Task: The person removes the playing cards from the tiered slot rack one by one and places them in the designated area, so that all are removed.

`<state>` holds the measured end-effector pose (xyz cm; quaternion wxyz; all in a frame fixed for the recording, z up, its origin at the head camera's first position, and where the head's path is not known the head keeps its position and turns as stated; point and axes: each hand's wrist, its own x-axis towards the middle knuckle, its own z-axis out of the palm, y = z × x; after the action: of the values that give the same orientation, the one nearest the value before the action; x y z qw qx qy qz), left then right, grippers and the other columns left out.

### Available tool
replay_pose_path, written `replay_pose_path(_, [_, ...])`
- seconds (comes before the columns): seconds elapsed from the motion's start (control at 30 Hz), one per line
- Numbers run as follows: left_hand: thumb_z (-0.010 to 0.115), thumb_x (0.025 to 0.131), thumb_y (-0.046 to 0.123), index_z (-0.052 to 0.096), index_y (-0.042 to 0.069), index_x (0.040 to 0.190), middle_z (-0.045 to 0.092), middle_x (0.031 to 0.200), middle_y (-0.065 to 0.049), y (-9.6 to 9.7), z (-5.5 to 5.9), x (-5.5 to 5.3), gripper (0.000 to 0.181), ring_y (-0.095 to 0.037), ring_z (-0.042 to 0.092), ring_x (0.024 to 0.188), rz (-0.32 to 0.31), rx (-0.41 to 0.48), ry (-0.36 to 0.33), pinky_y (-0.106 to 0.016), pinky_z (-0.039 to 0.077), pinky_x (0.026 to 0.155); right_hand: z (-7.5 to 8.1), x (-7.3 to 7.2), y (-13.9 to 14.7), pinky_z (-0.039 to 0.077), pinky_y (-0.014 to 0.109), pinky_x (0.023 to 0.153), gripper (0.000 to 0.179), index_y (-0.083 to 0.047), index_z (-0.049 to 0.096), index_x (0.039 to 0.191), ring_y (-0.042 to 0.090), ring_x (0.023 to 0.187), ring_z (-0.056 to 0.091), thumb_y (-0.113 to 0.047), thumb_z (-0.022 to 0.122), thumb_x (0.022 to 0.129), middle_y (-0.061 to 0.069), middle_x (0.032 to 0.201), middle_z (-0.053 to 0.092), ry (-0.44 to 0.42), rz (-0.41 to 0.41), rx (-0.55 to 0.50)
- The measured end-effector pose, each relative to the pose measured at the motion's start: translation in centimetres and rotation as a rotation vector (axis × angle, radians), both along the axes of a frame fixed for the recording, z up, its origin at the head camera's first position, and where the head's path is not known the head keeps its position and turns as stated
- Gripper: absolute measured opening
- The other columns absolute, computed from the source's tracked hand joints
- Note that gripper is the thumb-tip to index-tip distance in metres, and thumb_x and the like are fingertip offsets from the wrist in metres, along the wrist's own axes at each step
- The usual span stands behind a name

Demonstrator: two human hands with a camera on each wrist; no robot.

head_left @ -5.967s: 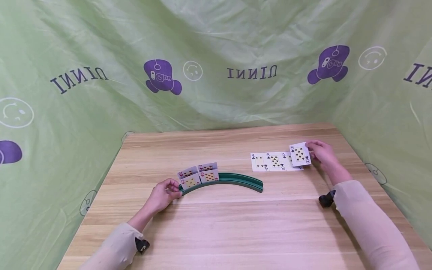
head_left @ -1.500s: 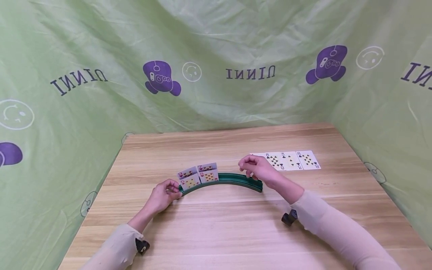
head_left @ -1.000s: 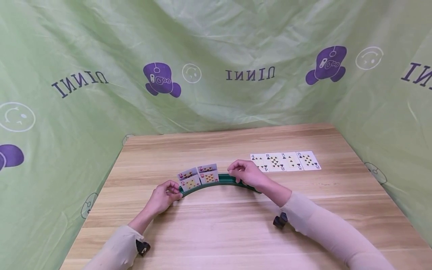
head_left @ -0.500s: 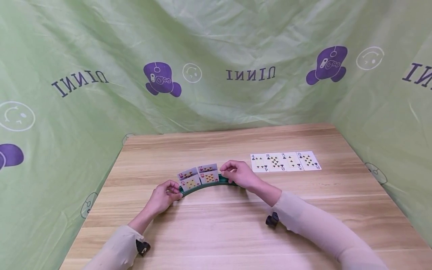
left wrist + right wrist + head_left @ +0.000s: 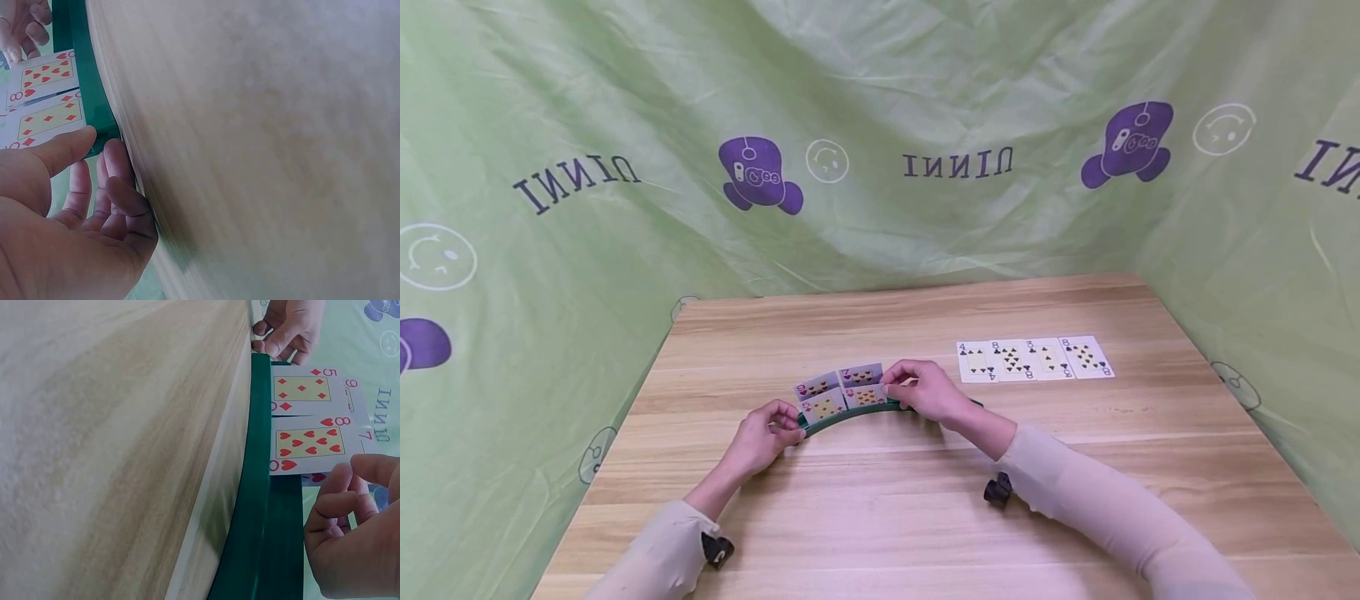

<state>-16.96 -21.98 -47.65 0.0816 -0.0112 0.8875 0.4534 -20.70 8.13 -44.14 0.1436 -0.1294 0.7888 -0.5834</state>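
My left hand [image 5: 758, 437] pinches the left end of a green curved playing-card holder [image 5: 89, 81], thumb on its front. In the holder's front slot stand a five of diamonds [image 5: 303, 389] and an eight of hearts [image 5: 309, 445]. Behind them rise a nine [image 5: 815, 387] and a seven of hearts [image 5: 861, 375], partly covered. At the holder's middle my right hand [image 5: 928, 392] has thumb and forefinger pinching the upper right corner of the eight of hearts. The right hand hides much of the holder's right half in the head view.
Behind and to the right, a row of black-suit cards lies face up: a four [image 5: 977, 362], an eight [image 5: 1011, 360], a three [image 5: 1048, 358] and another eight [image 5: 1087, 357]. The wooden table [image 5: 880, 517] meets a green printed curtain [image 5: 880, 242] at its back and sides.
My right hand laid a black eight at the row's right end, then came left along the holder to the eight of hearts. The left hand has kept its grip on the holder's end.
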Motion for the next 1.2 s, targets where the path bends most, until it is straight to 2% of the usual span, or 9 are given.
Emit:
replay_pose_path(0.23, [0.075,0.083,0.000,0.062,0.005,0.102,0.067,0.094,-0.008,0.0,0.0,0.1,0.024,-0.015,0.063,0.080,0.002,-0.001,-0.007,-0.023,0.050,0.066,0.1,0.1,0.1,0.056,0.051,0.076,0.011,-0.008,0.069,0.103,0.044,0.085,0.065,-0.012,0.065,0.094,0.010,0.100,0.065,0.018,-0.006,0.024])
replay_pose_path(0.43, [0.075,0.083,0.000,0.062,0.004,0.102,0.067,0.094,-0.008,0.0,0.1,0.2,0.024,-0.015,0.063,0.080,0.005,-0.001,-0.012,-0.023,0.050,0.066,0.4,-0.1,0.5,0.056,0.050,0.074,0.011,-0.009,0.069,0.103,0.035,0.076,0.066,-0.013,0.067,0.093,0.010,0.101,0.066,0.045,-0.033,0.041])
replay_pose_path(0.7, [0.075,0.084,0.001,0.061,0.005,0.103,0.067,0.095,-0.008,0.0,0.1,0.0,0.023,-0.016,0.063,0.081,0.005,-0.008,-0.018,-0.023,0.050,0.067,1.0,-0.3,1.5,0.054,0.033,0.067,0.011,-0.009,0.069,0.102,0.033,0.072,0.065,-0.014,0.069,0.093,0.010,0.097,0.068,0.068,-0.063,0.031])
replay_pose_path(0.87, [0.074,0.084,0.001,0.061,0.005,0.104,0.067,0.096,-0.008,0.0,0.3,0.0,0.024,-0.016,0.063,0.082,0.006,-0.011,-0.025,-0.023,0.050,0.069,1.3,0.0,2.2,0.052,0.033,0.065,0.011,-0.007,0.068,0.103,0.032,0.069,0.062,-0.011,0.068,0.093,0.009,0.093,0.066,0.064,-0.060,0.022])
replay_pose_path(1.03, [0.075,0.083,0.001,0.061,0.005,0.104,0.066,0.095,-0.008,0.0,0.4,0.0,0.025,-0.016,0.062,0.082,0.006,-0.006,-0.030,-0.024,0.050,0.069,1.3,0.3,2.9,0.049,0.029,0.060,0.013,-0.005,0.067,0.105,0.020,0.064,0.056,-0.009,0.067,0.093,0.008,0.089,0.064,0.060,-0.066,0.023])
replay_pose_path(1.2, [0.075,0.083,0.002,0.061,0.005,0.103,0.066,0.095,-0.008,0.0,0.4,0.0,0.024,-0.016,0.062,0.082,0.006,-0.007,-0.031,-0.024,0.050,0.070,1.3,0.3,3.6,0.049,0.031,0.061,0.015,-0.005,0.067,0.107,0.021,0.064,0.055,-0.010,0.067,0.092,0.010,0.089,0.064,0.048,-0.069,0.019])
